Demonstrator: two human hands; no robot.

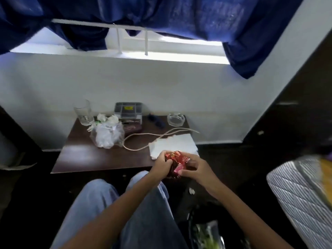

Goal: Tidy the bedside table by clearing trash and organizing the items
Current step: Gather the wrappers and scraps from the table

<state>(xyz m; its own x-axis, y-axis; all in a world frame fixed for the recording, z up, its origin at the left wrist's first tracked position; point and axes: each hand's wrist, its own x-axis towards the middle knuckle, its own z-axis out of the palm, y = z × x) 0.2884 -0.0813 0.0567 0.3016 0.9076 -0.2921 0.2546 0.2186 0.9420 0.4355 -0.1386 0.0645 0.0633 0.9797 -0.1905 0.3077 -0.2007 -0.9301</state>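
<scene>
over the table's front right corner, left hand and right hand both clench a crumpled red wrapper. white paper lies beneath; clear bag of trash mid-table, glass at back left.

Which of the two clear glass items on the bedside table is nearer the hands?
The low, wide glass ashtray at the back right corner; the tall drinking glass stands at the back left, farther away.
</scene>
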